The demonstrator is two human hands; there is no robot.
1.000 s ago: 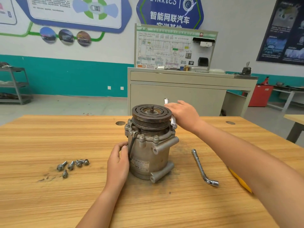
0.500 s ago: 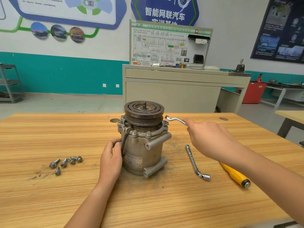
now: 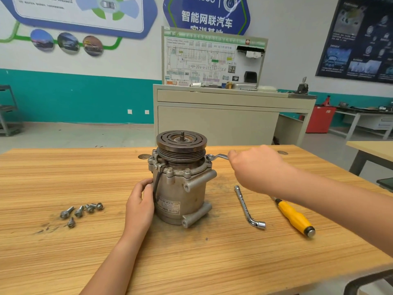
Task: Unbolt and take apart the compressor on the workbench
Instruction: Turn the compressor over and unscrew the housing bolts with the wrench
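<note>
1. The compressor [image 3: 180, 188] stood upright mid-tabletop [image 3: 63, 179], with loose bolts [image 3: 81, 210] lying at its 9 o'clock.
2. My right hand [image 3: 255, 169], fingers wrapped round the wrench [image 3: 219, 156], had swung its handle out to 3 o'clock. I judged that flange bolt was loosening.
3. My left hand [image 3: 140, 205] gripped the casing at 8 o'clock.

On the wooden workbench [image 3: 63, 262], the left hand [image 3: 139, 206] steadies the upright compressor [image 3: 181, 188] while the right hand [image 3: 254, 169] grips an L-shaped socket wrench [image 3: 218, 156] seated on a flange bolt, with five loose bolts [image 3: 81, 210], a second socket wrench [image 3: 247, 208] and a yellow-handled screwdriver [image 3: 294, 218] alongside.
</note>
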